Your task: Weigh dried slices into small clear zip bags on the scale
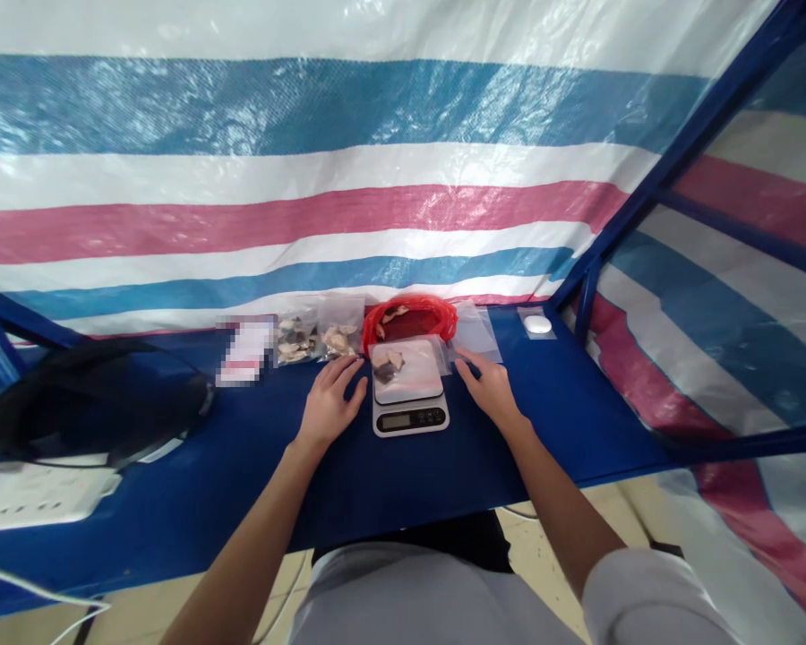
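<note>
1. At the near left of the blue desk [194,493], a white power strip [47,493] lies in front of a rounded black thing [107,385]
2. A white scale [409,421] sits mid-desk, its dark display toward the person
3. The left hand [329,403] rests just left of the scale, loosely spread, thumb apart from the fingers
4. The right hand [489,385] is right of it, thumb and forefinger parted; whether they touch plastic is hard to tell
5. On the scale's plate lies a clear bag [388,363] with a few pale and dark pieces
6. Behind, from left: a pixelated card [245,354], two filled clear bags [339,340], an open red bag [447,318] with pieces inside, flat clear plastic [475,331] and a white oval thing [538,324]
7. Striped sheeting [309,224] hangs farthest back
</note>
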`<state>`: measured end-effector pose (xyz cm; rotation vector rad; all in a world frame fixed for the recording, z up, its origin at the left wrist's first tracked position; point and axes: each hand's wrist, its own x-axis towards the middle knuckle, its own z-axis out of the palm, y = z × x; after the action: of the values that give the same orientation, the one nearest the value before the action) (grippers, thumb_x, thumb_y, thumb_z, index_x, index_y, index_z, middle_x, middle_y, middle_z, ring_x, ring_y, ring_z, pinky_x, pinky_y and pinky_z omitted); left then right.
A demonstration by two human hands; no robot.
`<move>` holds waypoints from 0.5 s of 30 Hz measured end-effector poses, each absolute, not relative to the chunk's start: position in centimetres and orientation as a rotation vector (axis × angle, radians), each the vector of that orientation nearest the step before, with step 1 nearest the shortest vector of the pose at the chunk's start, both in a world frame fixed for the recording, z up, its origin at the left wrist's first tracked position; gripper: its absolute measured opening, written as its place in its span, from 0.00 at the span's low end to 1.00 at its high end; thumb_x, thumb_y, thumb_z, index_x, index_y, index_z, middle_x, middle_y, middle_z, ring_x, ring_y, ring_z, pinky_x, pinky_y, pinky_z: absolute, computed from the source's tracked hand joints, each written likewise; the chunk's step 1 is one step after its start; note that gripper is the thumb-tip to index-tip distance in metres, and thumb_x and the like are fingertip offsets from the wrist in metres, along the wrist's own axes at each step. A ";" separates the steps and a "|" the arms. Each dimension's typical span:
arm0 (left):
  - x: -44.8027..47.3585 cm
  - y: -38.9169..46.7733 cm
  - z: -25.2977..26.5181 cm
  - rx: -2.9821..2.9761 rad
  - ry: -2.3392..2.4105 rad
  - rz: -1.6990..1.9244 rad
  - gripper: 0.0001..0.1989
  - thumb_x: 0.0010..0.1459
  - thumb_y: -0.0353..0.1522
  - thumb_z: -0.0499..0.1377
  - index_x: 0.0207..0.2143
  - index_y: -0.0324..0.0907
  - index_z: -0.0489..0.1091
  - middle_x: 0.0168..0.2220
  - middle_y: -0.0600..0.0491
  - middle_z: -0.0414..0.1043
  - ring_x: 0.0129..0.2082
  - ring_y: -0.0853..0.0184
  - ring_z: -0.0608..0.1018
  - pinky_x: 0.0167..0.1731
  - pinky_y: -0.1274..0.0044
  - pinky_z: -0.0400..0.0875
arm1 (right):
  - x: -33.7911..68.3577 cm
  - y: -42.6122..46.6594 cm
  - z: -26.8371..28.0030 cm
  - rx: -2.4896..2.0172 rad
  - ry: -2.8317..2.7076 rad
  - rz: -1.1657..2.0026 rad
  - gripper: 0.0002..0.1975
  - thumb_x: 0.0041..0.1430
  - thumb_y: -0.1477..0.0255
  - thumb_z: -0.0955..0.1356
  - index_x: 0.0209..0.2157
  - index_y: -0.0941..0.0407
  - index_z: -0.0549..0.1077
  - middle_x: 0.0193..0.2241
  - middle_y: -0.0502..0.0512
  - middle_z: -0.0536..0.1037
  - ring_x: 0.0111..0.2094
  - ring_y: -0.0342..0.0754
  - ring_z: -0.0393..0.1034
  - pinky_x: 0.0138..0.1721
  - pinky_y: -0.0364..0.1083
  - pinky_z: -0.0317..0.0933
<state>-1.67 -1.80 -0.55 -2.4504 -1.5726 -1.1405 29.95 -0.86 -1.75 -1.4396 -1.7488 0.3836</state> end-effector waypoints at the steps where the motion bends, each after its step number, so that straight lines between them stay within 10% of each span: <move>1: -1.2 -1.5 -0.1 -2.476 -1.549 -1.162 0.18 0.68 0.37 0.54 0.56 0.43 0.73 0.55 0.44 0.75 0.57 0.56 0.76 0.60 0.62 0.70 | 29.5 -0.7 -1.3 -1.448 -1.677 0.468 0.18 0.66 0.60 0.65 0.50 0.51 0.80 0.48 0.57 0.82 0.51 0.56 0.78 0.56 0.54 0.69; 15: 1.6 0.5 1.1 -2.764 -1.391 -1.149 0.16 0.68 0.39 0.54 0.48 0.43 0.77 0.51 0.44 0.78 0.52 0.57 0.79 0.58 0.63 0.72 | 27.3 1.1 -1.0 -1.391 -1.329 1.006 0.16 0.50 0.61 0.73 0.38 0.56 0.82 0.31 0.54 0.84 0.32 0.52 0.80 0.39 0.50 0.76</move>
<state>1.59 0.53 1.09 -2.7638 -1.3913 -1.1491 27.35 1.10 -0.99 -1.3912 -1.3291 1.0058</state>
